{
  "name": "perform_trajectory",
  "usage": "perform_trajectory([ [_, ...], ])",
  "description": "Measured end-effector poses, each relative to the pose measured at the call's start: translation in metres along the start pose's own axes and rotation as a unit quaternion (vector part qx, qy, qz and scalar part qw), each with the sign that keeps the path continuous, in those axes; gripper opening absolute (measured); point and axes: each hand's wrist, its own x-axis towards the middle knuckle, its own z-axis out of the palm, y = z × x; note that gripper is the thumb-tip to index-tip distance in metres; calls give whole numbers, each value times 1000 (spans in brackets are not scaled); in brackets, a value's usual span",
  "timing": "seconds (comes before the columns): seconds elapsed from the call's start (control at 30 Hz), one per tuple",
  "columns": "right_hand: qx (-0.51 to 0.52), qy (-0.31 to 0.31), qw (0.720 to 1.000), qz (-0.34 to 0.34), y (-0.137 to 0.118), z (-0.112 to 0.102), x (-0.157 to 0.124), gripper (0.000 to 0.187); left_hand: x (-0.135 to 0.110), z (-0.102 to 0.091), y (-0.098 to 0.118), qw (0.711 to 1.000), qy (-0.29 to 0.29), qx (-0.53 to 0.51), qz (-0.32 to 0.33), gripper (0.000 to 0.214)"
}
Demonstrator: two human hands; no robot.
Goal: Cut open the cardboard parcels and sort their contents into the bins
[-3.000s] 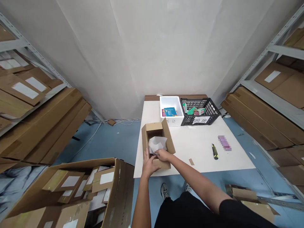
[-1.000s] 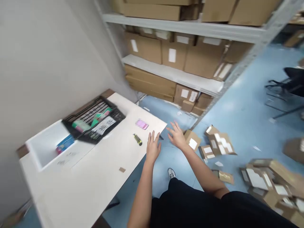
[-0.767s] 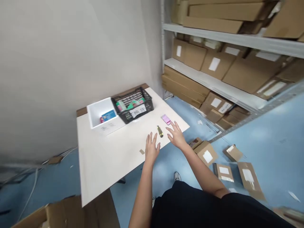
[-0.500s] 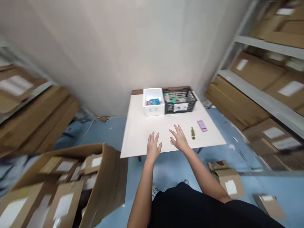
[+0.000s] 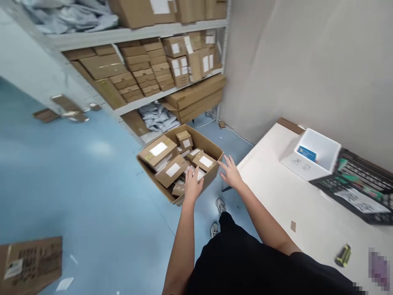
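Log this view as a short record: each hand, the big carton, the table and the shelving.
Left hand: fingers spread, holding nothing; overlaps the carton in view, contact unclear
Right hand: fingers spread, holding nothing; near a carton corner, contact unclear
Carton: open-topped, filled with labelled parcels
Table: bears a white bin, black crate, yellow-and-black cutter, brown scrap and pixelated purple item
Shelving: stacked cardboard boxes, crumpled grey material below

An open cardboard carton point(image 5: 210, 178) holds labelled parcels point(image 5: 168, 173); the left hand point(image 5: 192, 185) is splayed over its near side, the right hand point(image 5: 231, 173) beside its right corner, a white table point(image 5: 267, 176) to its right, metal shelving point(image 5: 138, 31) behind it
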Motion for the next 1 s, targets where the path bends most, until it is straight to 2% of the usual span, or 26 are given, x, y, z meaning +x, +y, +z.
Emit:
perform_trajectory([
  [0.13,33,-38,997,-65,-25,44,62,69,10,-9,-55,996,15,7,-85,69],
  [0.27,65,-69,990,-99,-34,85,119,69,37,-4,-93,991,21,13,-130,69],
  [0.4,87,-106,984,-117,-32,125,181,72,80,2,-127,985,15,33,-167,73],
  [0.5,89,-139,978,-128,-30,152,230,76,115,-1,-158,975,-3,73,-208,80],
  [0.57,83,-164,974,-133,-32,171,260,77,140,-6,-183,962,-32,98,-251,86],
  [0.67,86,-194,967,-144,-44,201,299,78,180,-15,-226,937,-108,111,-314,95],
  [0.73,96,-203,962,-155,-57,222,317,78,209,-22,-258,923,-157,106,-333,101],
  [0.8,98,-211,959,-161,-70,241,327,79,239,-29,-293,917,-175,109,-342,106],
  [0.9,82,-230,955,-168,-85,264,329,79,275,-36,-344,903,-152,134,-379,117],
  [1.0,74,-236,953,-177,-88,280,324,79,288,-35,-379,890,-125,152,-411,127],
])
